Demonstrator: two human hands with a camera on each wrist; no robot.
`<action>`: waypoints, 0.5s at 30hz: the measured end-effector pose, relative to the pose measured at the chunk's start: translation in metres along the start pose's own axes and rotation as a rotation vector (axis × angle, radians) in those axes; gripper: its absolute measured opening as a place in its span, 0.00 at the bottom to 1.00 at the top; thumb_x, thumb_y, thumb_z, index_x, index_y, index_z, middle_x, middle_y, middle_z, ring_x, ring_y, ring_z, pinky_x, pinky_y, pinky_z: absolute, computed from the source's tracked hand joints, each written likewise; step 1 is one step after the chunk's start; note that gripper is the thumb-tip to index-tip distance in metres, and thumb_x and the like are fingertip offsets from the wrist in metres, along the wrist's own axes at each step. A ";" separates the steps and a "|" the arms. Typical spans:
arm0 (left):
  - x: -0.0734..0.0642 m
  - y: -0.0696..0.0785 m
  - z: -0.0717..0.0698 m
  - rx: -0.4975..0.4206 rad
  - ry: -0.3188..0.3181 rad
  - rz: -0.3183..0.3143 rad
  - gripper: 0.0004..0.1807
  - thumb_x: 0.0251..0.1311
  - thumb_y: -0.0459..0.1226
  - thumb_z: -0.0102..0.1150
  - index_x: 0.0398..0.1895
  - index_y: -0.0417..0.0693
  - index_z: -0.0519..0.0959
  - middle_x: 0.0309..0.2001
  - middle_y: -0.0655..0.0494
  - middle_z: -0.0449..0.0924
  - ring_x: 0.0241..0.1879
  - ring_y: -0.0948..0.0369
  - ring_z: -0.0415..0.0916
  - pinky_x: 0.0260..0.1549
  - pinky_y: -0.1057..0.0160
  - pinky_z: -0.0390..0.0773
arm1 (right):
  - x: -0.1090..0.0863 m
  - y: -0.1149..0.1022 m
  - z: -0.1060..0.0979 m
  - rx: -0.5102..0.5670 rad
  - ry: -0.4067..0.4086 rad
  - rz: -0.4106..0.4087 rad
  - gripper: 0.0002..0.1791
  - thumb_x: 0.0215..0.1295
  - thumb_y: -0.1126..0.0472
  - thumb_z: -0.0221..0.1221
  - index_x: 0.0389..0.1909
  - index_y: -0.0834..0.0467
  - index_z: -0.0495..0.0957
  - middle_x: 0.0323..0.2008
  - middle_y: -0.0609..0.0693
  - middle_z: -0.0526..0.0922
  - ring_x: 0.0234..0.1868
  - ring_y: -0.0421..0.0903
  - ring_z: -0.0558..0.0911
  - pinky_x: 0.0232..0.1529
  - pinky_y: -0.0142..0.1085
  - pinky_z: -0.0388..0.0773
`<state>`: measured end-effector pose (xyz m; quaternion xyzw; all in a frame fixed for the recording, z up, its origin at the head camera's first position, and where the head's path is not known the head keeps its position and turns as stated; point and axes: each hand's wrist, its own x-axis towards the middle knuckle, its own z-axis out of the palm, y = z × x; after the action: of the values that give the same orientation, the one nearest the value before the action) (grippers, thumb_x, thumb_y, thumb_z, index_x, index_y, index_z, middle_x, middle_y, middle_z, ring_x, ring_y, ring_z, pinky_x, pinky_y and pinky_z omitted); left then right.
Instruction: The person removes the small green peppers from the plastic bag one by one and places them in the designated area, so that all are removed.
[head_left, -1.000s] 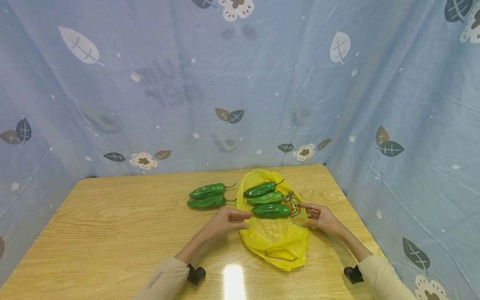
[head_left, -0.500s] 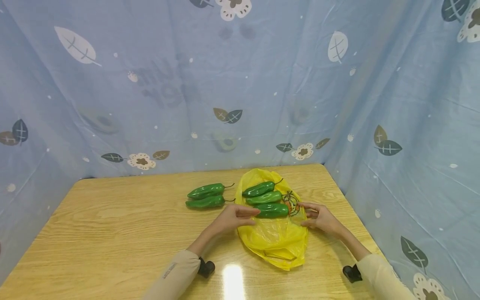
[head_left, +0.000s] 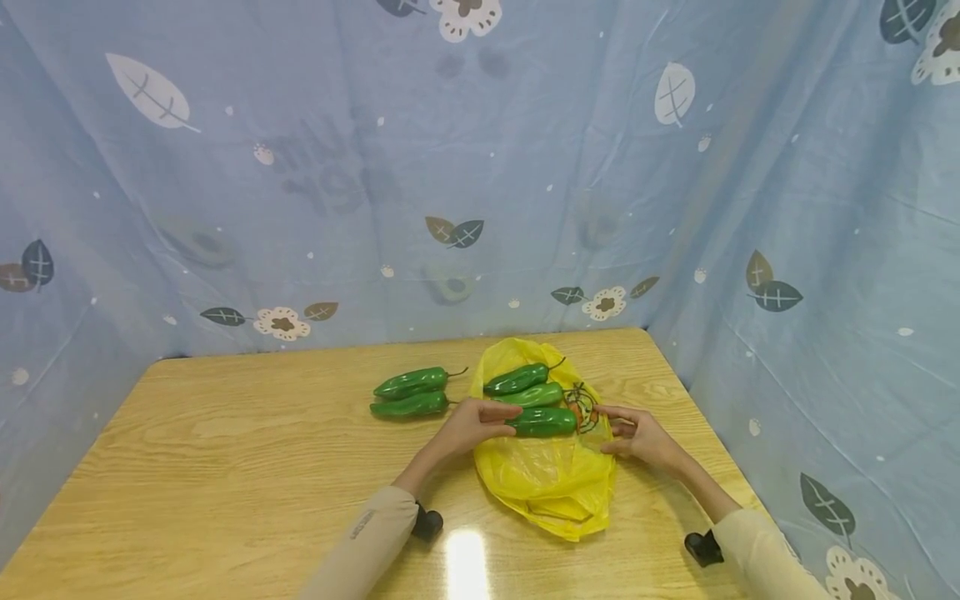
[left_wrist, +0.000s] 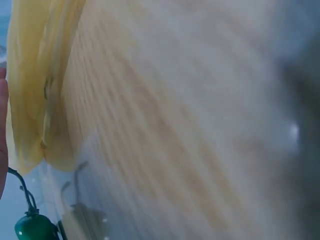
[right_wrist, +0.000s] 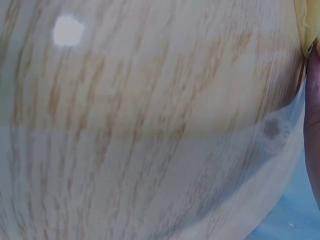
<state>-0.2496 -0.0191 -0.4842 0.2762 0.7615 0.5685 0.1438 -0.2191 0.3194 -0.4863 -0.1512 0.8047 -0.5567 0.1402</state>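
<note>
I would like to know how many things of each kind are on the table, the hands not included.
Green peppers: 5
Yellow plastic bag: 1
Total: 6
The orange patch with dark lines is unclear, so it is not counted.

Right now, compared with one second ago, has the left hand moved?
Yes. Judged against the table in the head view, the left hand went rightward and slightly away from the person, to the nearest green pepper.
</note>
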 end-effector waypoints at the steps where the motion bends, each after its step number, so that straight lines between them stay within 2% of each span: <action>1: 0.002 0.000 0.000 0.013 -0.004 -0.002 0.20 0.59 0.37 0.65 0.56 0.48 0.80 0.54 0.56 0.80 0.53 0.62 0.77 0.51 0.68 0.77 | 0.000 0.000 0.000 0.003 0.000 0.001 0.37 0.57 0.70 0.65 0.67 0.71 0.61 0.61 0.74 0.66 0.44 0.47 0.82 0.29 0.33 0.79; 8: 0.014 -0.001 -0.001 0.118 -0.039 0.012 0.19 0.58 0.38 0.65 0.54 0.46 0.81 0.53 0.54 0.81 0.52 0.61 0.79 0.49 0.68 0.77 | 0.000 0.001 -0.001 -0.018 0.012 0.012 0.36 0.57 0.70 0.66 0.67 0.69 0.63 0.60 0.72 0.66 0.34 0.41 0.75 0.24 0.30 0.73; 13: 0.021 0.006 -0.001 0.241 -0.050 0.027 0.20 0.56 0.36 0.67 0.54 0.44 0.81 0.51 0.54 0.82 0.51 0.59 0.79 0.48 0.68 0.78 | 0.001 0.000 -0.002 -0.011 0.008 0.017 0.37 0.56 0.70 0.66 0.67 0.69 0.63 0.56 0.70 0.68 0.32 0.40 0.73 0.23 0.30 0.71; 15: 0.024 0.010 -0.001 0.318 -0.072 0.035 0.21 0.54 0.35 0.69 0.53 0.44 0.81 0.51 0.55 0.82 0.51 0.59 0.79 0.48 0.69 0.78 | 0.001 0.000 -0.002 -0.009 0.007 0.020 0.37 0.57 0.70 0.66 0.67 0.68 0.63 0.55 0.70 0.69 0.32 0.40 0.73 0.23 0.30 0.72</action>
<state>-0.2666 -0.0042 -0.4717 0.3290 0.8311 0.4331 0.1155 -0.2206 0.3205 -0.4859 -0.1420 0.8090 -0.5523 0.1422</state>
